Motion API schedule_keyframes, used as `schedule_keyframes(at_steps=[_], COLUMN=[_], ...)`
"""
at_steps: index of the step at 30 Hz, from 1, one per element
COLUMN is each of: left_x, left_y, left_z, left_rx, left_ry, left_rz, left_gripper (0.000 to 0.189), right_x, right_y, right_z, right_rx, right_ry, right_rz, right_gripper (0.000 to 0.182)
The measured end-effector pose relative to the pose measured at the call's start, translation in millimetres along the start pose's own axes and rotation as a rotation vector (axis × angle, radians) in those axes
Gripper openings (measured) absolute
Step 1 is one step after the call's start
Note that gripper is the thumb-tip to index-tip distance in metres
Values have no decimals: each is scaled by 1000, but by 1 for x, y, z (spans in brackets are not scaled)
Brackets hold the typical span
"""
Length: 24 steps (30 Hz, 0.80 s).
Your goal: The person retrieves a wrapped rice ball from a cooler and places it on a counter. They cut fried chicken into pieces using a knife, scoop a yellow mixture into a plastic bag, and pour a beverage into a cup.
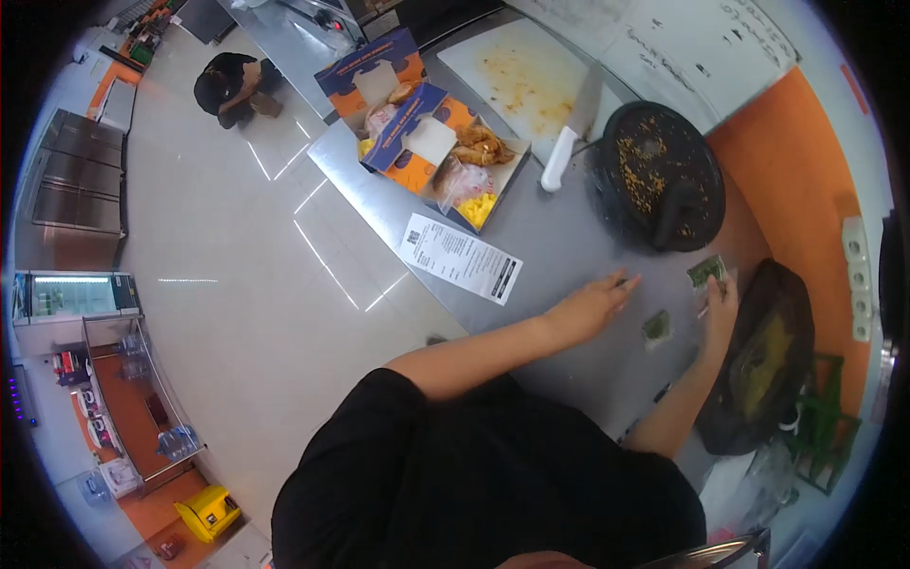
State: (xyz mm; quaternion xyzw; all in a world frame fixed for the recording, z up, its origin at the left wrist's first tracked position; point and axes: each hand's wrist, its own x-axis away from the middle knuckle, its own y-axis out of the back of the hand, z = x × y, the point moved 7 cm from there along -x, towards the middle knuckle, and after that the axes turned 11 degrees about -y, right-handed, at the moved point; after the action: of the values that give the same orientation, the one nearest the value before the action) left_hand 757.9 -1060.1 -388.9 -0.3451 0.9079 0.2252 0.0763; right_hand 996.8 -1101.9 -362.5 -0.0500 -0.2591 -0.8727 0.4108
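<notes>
My right hand [721, 302] grips a small clear sachet with green contents [706, 270] by its lower edge, just below the stone mortar. Over the steel table [569, 249] reaches my left hand [590, 306], with a small dark spot at its fingertips; whether it holds something is unclear. Between the two hands a second green sachet [657, 328] lies flat. A printed receipt [462, 257] lies left of my left hand. Beyond it stand two open cardboard meal boxes; the nearer box [512, 171] contains fried chicken [482, 146], a wrapped bundle [462, 185] and yellow pieces [476, 209].
The black mortar [611, 192] with a pestle [672, 213] stands near the orange wall. A white-handled knife [560, 160] rests partly on a stained cutting board [519, 78]. To my right is a dark plastic bag [789, 320]. Another person [231, 89] crouches across the floor.
</notes>
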Motion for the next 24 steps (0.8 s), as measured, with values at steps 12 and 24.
schedule_keyframes(at_steps=[12, 24], left_x=[104, 69], left_y=[414, 421], left_z=[7, 113], left_rx=[-518, -1069], left_ry=[251, 151], left_rz=[-878, -192], left_gripper=[22, 13], right_x=[81, 126], right_y=[-254, -397], right_z=[132, 134], right_rx=[258, 427], right_ry=[424, 239], right_rz=[330, 332], right_gripper=[30, 23])
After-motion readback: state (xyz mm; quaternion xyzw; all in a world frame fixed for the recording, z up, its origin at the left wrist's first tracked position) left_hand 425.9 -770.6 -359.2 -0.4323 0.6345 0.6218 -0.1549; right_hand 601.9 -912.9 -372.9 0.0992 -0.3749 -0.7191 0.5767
